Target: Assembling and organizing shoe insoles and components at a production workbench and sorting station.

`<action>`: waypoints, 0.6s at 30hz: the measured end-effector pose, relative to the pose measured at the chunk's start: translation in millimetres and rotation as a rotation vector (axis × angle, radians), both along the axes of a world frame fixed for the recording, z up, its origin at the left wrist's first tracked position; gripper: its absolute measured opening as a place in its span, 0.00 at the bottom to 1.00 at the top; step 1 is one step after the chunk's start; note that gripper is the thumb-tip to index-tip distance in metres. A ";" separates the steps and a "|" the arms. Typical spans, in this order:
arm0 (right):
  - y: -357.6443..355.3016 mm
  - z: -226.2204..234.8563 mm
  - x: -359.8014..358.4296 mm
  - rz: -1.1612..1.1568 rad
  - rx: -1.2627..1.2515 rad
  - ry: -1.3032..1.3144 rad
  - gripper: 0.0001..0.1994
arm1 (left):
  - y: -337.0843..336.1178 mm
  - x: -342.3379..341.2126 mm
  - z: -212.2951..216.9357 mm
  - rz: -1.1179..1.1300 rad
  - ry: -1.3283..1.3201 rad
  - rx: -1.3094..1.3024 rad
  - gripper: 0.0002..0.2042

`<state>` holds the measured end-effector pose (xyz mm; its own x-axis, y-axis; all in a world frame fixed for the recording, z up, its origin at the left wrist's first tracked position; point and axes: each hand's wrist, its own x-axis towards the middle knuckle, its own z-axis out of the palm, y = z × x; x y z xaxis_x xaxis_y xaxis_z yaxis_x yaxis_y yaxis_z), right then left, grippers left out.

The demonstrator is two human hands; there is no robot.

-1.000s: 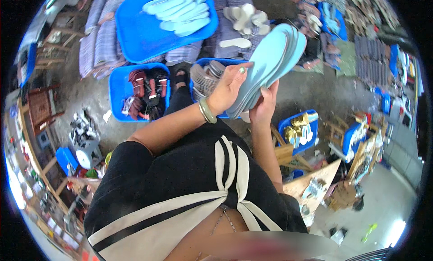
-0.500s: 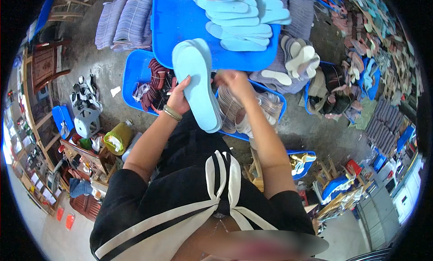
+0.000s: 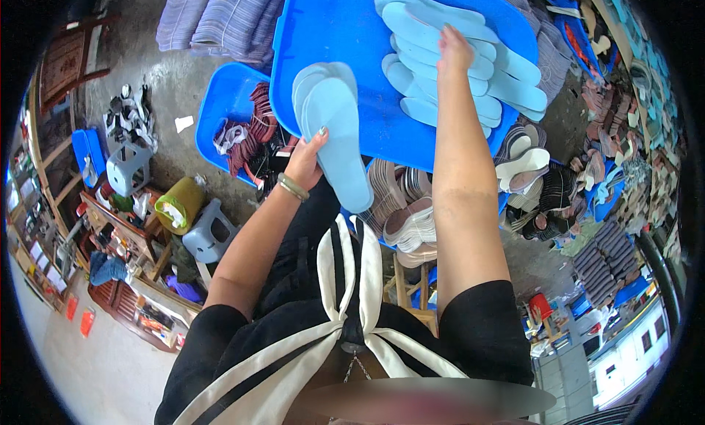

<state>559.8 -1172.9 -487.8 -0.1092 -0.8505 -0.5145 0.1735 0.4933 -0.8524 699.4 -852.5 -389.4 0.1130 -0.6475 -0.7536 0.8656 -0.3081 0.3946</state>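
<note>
My left hand (image 3: 305,163) is closed round a fanned stack of light blue insoles (image 3: 336,142), thumb on top, held upright at the near left rim of a big blue tray (image 3: 330,36). Over on the tray's right side, a pile of the same insoles (image 3: 418,69) lies overlapping in loose rows. My right arm stretches across to it, and the right hand (image 3: 457,52) has its fingers bent over the edge of an insole near the top. The hand itself hides part of that grip.
Below the tray stand a blue bin (image 3: 213,124) with dark red striped pieces and bundles of striped insoles (image 3: 411,223). Purple striped bundles (image 3: 235,21) lie at the far left. A grey stool (image 3: 208,234) and a yellow-green bucket (image 3: 181,203) are left of me.
My right hand has moved from beside the held stack out to the pile in the tray. The left hand keeps its stack. The whole view has shifted and turned a little.
</note>
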 end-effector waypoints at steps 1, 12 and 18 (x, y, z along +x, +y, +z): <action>-0.7 0.8 -2.4 -0.082 -0.089 0.041 0.24 | -5.5 3.9 -1.9 0.011 0.005 0.007 0.25; 80.9 196.8 -29.0 1.721 -0.729 0.293 0.13 | -23.2 30.7 -30.8 -0.307 0.163 0.038 0.37; 120.5 170.4 26.4 1.883 -0.785 0.329 0.12 | -1.1 -9.2 -34.5 -0.415 0.268 -0.138 0.42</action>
<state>586.2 -1052.5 -317.4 0.9772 0.0124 -0.2122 -0.1690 -0.5601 -0.8110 690.1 -853.6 -423.9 -0.3608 -0.6921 -0.6252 0.7576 -0.6084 0.2364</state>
